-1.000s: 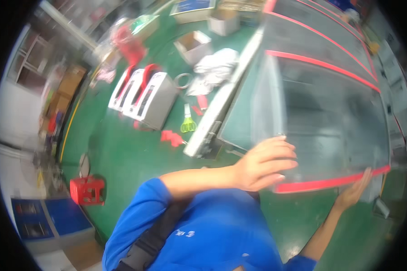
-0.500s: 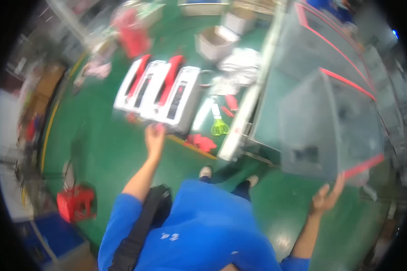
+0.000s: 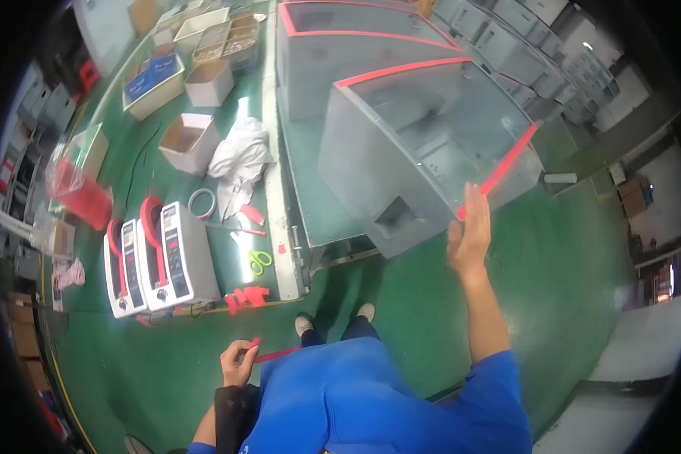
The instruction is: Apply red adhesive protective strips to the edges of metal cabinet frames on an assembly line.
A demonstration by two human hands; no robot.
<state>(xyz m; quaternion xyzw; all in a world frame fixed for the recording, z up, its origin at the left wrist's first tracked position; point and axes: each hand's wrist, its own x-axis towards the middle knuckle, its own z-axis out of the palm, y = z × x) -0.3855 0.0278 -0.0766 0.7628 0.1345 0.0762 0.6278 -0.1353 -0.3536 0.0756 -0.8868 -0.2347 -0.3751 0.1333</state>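
Note:
My left hand [image 3: 238, 363] is low in front of my body, thumb and fingers pinched on a strip of red tape [image 3: 278, 354]. The strip trails right, toward my blue shirt. My right hand [image 3: 473, 234] is open with its fingers stretched out, against the near corner of a grey metal box [image 3: 371, 181]. Red tape [image 3: 507, 170] runs along the box's rim from that corner, and another red strip [image 3: 401, 71] lines its far rim. Two white tape dispensers [image 3: 193, 257] with red rolls stand at the left, beyond my left hand.
Green scissors [image 3: 260, 262], scraps of red tape [image 3: 246, 296], a white cloth [image 3: 240, 159] and a cardboard box [image 3: 189, 142] lie on the green bench. Another red-taped grey box [image 3: 356, 49] stands behind the near one. Several metal cabinets [image 3: 499, 45] are stacked at the far right.
The view has swung right. My left hand has left the dispensers' front and holds a red tape strip low by my body. My right hand now lies against the box's taped corner.

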